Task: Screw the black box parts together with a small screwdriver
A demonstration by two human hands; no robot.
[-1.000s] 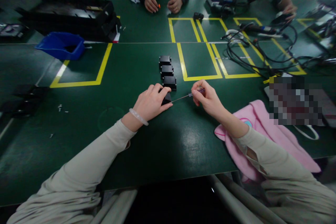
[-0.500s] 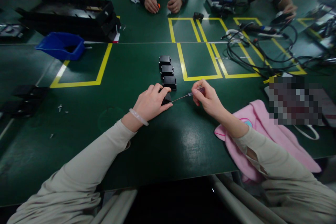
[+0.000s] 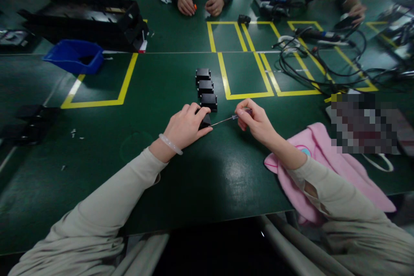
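Note:
My left hand (image 3: 186, 126) grips a small black block (image 3: 204, 121) on the green table, its fingers over the top and the thumb along the near side. In my right hand (image 3: 254, 121) is a screwdriver (image 3: 233, 117), held by its handle. The thin shaft points left, and its tip meets the right edge of the held block near my left thumb. Just beyond stand three similar black blocks in a row: a near one (image 3: 208, 101), a middle one (image 3: 205, 86) and a far one (image 3: 203, 73).
Small screws (image 3: 73, 133) and black parts (image 3: 29, 125) lie left. A blue bin (image 3: 76, 57) sits before a large black tray (image 3: 87, 19). Pink cloth (image 3: 323, 159) lies under my right forearm; cables (image 3: 323, 64) are behind it. People's hands (image 3: 214, 5) rest across the table.

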